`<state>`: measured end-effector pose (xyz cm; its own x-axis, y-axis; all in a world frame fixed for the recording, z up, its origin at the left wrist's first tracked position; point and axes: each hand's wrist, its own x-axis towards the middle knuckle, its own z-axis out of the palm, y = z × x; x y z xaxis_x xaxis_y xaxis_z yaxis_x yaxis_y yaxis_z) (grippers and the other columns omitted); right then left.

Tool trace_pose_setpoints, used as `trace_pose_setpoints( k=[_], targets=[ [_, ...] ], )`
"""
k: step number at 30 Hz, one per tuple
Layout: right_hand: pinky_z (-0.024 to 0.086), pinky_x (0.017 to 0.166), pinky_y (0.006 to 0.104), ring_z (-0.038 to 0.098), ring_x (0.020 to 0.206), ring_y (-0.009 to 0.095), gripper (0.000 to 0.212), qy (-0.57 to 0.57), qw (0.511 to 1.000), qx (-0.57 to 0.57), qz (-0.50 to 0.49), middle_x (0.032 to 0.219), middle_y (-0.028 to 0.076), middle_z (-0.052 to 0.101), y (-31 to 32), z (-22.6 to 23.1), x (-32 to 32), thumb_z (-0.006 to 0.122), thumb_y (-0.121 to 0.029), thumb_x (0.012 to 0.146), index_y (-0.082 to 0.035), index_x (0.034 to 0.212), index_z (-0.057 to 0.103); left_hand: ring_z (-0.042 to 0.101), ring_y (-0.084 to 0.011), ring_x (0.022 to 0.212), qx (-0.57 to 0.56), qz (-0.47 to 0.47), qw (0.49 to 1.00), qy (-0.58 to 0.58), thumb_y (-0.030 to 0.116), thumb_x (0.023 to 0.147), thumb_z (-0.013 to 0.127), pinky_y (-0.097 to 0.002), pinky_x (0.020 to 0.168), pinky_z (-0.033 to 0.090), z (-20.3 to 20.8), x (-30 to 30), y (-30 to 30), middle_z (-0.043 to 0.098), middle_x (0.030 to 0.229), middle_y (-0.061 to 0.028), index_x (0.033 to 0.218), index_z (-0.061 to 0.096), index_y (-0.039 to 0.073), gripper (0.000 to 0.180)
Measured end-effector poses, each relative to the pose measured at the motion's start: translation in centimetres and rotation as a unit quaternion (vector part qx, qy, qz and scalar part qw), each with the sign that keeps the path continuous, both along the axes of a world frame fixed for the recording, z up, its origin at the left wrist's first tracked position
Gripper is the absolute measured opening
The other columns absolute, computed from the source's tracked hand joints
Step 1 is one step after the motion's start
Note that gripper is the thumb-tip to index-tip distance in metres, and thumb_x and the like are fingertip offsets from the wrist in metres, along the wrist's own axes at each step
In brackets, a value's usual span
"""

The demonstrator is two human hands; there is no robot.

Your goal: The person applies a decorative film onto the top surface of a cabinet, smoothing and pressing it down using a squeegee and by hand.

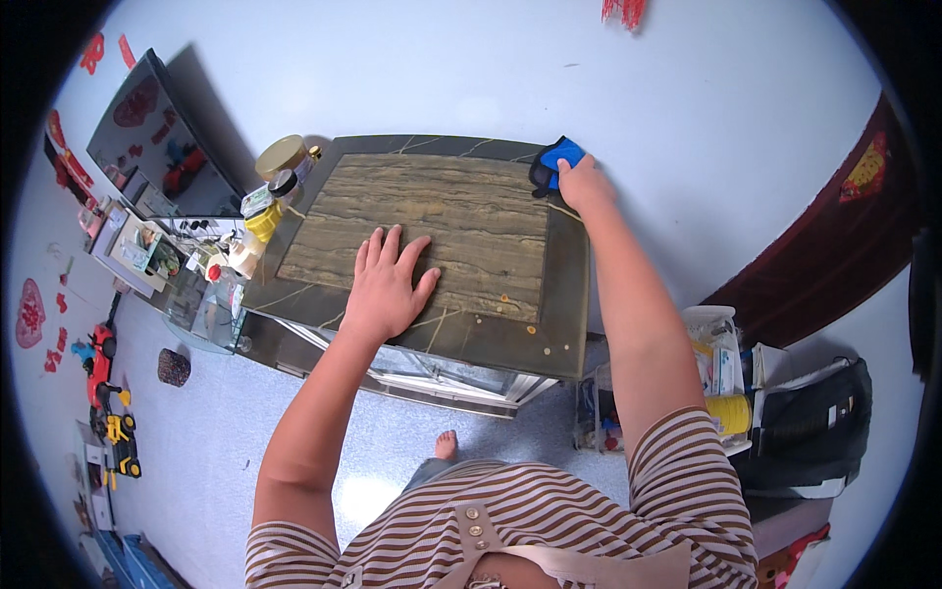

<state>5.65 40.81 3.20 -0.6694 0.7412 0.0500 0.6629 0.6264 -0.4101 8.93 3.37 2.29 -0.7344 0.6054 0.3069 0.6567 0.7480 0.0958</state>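
Note:
A dark cabinet top [422,216] with a wood-grain middle and a stone-like border spreads before me. My left hand [388,283] lies flat on its near part, fingers spread. At the far right corner, my right hand [586,184] grips a blue cloth [562,154] with black edging, which rests on the border next to the wall. The fingers under the cloth are partly hidden. Small pale and orange spots show on the top near its front right corner.
Jars [282,184] and a yellow bottle [262,222] crowd the left edge. Beyond them stands a television [162,142]. A storage bin [721,339] and a black bag [810,427] are at right. Toy vehicles [122,442] line the left wall.

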Motion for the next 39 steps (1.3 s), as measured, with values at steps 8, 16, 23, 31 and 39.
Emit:
trace_pose_setpoints(
  k=[8, 16, 23, 31, 39],
  targets=[
    [0.052, 0.103, 0.0552, 0.065, 0.122, 0.046, 0.073, 0.004, 0.998, -0.005, 0.062, 0.133, 0.032, 0.064, -5.5, -0.3, 7.9, 0.050, -0.055, 0.105, 0.000, 0.151, 0.037, 0.033, -0.0450, 0.153, 0.012, 0.002, 1.000, 0.003, 0.049, 0.105, 0.055, -0.0523, 0.127, 0.024, -0.5, -0.1, -0.5, 0.044, 0.161, -0.0238, 0.152, 0.053, 0.020, 0.055],
    [0.055, 0.094, 0.0576, 0.068, 0.107, 0.053, 0.075, 0.034, 0.991, 0.032, 0.123, 0.117, 0.037, 0.067, -11.4, -0.6, 18.2, 0.050, -0.051, 0.105, 0.003, 0.155, 0.032, 0.032, -0.0433, 0.155, 0.003, 0.010, 1.000, -0.016, 0.051, 0.106, 0.051, -0.0502, 0.129, 0.023, 0.0, 0.2, 0.1, 0.042, 0.163, -0.0222, 0.154, 0.052, 0.021, 0.056],
    [0.057, 0.088, 0.0569, 0.071, 0.099, 0.051, 0.075, 0.019, 0.990, 0.032, 0.138, 0.110, 0.035, 0.070, -14.4, 0.2, 22.2, 0.052, -0.049, 0.105, 0.006, 0.152, 0.034, 0.032, -0.0418, 0.155, 0.012, 0.020, 1.000, -0.012, 0.052, 0.105, 0.051, -0.0503, 0.129, 0.022, -0.5, -0.1, -0.3, 0.041, 0.164, -0.0196, 0.154, 0.053, 0.022, 0.058],
    [0.057, 0.086, 0.0574, 0.072, 0.098, 0.049, 0.070, -0.018, 0.989, 0.016, 0.144, 0.106, 0.032, 0.073, -10.1, 1.0, 16.2, 0.050, -0.052, 0.105, 0.007, 0.141, 0.038, 0.033, -0.0433, 0.154, 0.007, 0.019, 1.000, -0.003, 0.051, 0.106, 0.052, -0.0515, 0.128, 0.024, -0.3, 0.4, -0.3, 0.044, 0.162, -0.0220, 0.154, 0.052, 0.020, 0.057],
    [0.054, 0.098, 0.0563, 0.070, 0.114, 0.046, 0.073, -0.023, 0.996, 0.011, 0.082, 0.121, 0.030, 0.072, -3.6, 0.5, 6.7, 0.047, -0.055, 0.105, 0.006, 0.145, 0.040, 0.031, -0.0428, 0.155, -0.004, 0.021, 1.000, -0.019, 0.051, 0.106, 0.051, -0.0524, 0.129, 0.021, 0.1, 0.5, 0.1, 0.043, 0.163, -0.0214, 0.154, 0.052, 0.020, 0.058]
  ],
)
